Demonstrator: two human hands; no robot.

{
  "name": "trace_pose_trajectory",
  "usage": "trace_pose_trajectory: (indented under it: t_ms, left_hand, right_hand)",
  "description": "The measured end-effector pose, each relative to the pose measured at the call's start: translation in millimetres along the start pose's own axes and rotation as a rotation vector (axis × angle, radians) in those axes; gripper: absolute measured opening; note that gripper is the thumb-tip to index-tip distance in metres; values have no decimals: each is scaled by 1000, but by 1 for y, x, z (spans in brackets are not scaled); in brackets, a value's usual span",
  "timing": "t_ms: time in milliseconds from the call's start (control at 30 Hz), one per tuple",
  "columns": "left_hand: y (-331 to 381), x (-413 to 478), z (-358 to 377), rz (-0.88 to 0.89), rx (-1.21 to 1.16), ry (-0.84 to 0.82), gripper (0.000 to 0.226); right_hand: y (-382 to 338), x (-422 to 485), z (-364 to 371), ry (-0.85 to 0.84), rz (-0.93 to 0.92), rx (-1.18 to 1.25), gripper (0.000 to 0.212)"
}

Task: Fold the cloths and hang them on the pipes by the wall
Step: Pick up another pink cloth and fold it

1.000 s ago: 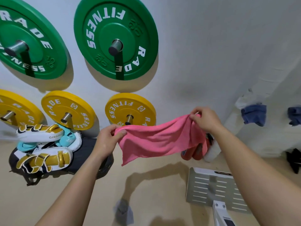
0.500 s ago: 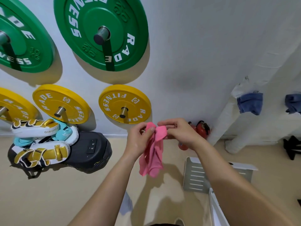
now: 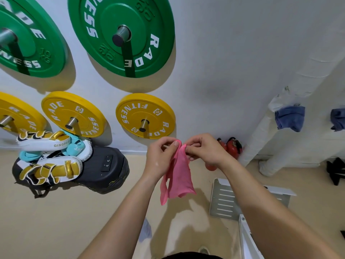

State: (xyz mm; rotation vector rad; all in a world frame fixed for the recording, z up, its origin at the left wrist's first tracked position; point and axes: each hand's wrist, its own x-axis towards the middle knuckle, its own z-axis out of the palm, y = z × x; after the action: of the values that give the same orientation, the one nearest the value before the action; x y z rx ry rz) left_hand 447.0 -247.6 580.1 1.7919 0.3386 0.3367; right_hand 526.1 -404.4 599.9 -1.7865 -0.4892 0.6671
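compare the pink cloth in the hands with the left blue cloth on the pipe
The pink cloth hangs pinched at its top by the left hand and right hand; the blue cloth is draped over the white pipe, untouched. The pink cloth dangles long and narrow; the blue cloth sits bunched. Both hang limp.

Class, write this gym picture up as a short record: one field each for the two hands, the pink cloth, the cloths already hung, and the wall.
Left hand: pinches the pink cloth at its top edge
Right hand: pinches the same edge, close beside the left
Cloth state: bunched, hanging below both hands
Already hung: a blue cloth and a second blue cloth on the white pipes
Wall: green plates above yellow plates, on pegs
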Motion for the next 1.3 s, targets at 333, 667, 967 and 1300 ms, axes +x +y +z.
trace_pose_trajectory:
  t_ms: [333, 667, 967, 1300]
  left_hand:
    - [2, -6, 0, -53, -74, -16, 16]
    - [7, -5, -2, -61, -120, -21, 14]
    - [2, 16, -17, 8, 104, -107, 24]
    - [12, 22, -39, 225, 94, -211, 17]
  right_hand:
    - [0, 6, 2, 32, -19, -99, 19]
    - [-4, 17, 5, 84, 21, -229, 28]
    - [6, 14, 11, -15, -127, -393, 23]
    - [9, 19, 37, 62, -93, -352, 17]
